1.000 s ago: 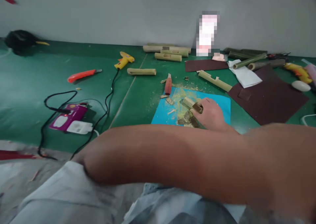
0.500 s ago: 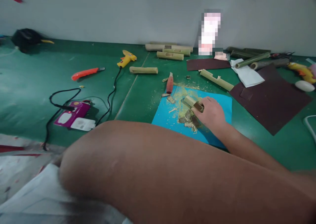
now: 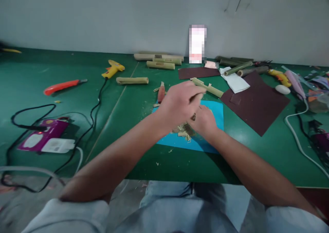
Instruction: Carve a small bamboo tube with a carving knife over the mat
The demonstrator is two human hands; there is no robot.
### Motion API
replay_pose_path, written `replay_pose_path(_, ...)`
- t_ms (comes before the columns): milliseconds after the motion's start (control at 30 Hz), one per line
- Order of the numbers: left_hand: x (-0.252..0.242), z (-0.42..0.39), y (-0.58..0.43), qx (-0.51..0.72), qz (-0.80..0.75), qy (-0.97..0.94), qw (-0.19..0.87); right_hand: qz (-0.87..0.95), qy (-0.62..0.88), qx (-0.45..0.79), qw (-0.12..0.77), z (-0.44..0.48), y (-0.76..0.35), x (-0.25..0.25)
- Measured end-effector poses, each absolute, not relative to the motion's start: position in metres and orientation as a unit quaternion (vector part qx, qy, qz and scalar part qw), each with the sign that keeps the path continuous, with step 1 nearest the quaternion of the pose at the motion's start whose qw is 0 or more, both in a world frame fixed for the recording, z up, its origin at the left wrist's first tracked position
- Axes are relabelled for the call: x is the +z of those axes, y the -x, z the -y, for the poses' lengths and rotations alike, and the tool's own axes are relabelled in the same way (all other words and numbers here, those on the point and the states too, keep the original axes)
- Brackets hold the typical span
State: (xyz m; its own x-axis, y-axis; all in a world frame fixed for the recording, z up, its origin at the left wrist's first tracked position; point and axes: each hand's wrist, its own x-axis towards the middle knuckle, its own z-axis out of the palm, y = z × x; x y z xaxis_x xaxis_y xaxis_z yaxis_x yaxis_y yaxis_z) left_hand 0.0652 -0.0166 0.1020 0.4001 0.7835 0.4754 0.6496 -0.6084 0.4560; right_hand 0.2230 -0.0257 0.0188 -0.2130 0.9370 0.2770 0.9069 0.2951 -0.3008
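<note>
Both my hands meet over a blue mat (image 3: 216, 109) on the green table. My left hand (image 3: 180, 101) is curled on top, its fingers closed around a short bamboo piece (image 3: 196, 96) that is mostly hidden. Just below and behind it, my right hand (image 3: 204, 122) is closed too, gripping the same piece from underneath, with a small brown scrap (image 3: 193, 117) showing between the hands. Pale bamboo shavings (image 3: 183, 130) lie on the mat under the hands.
A notched bamboo stick (image 3: 209, 87) and a red-handled knife (image 3: 161, 92) lie just beyond the mat. Dark sandpaper sheets (image 3: 254, 102) sit to the right, and a bamboo tube (image 3: 132, 80), yellow glue gun (image 3: 113, 69), orange cutter (image 3: 61, 86) and purple power strip (image 3: 43, 138) to the left.
My left arm, which lay across the foreground, has swung forward and its hand has closed over the bamboo piece in my right hand. The view has shifted to the right.
</note>
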Motion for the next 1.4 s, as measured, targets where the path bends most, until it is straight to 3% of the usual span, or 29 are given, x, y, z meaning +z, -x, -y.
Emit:
replay_pose_path(167, 0.051, 0.001, -0.028, 0.346, -0.444, -0.822, 0.084, 0.793, 0.591, 0.063, 0.133, 0.026, -0.218, 0.024)
replay_pose_path(333, 0.016, 0.005, -0.014, 0.273, -0.435, -0.855, 0.073, 0.788, 0.599, 0.079, 0.121, 0.027, -0.219, 0.028)
replay_pose_path(767, 0.011, 0.004, -0.01, 0.255, -0.426, -0.867, 0.043, 0.797, 0.58, 0.077, 0.146, 0.023, -0.219, 0.016)
replay_pose_path(1400, 0.02, 0.003, -0.009, 0.238, -0.457, -0.854, 0.077, 0.807, 0.565, 0.066, 0.159, 0.024, -0.219, 0.014)
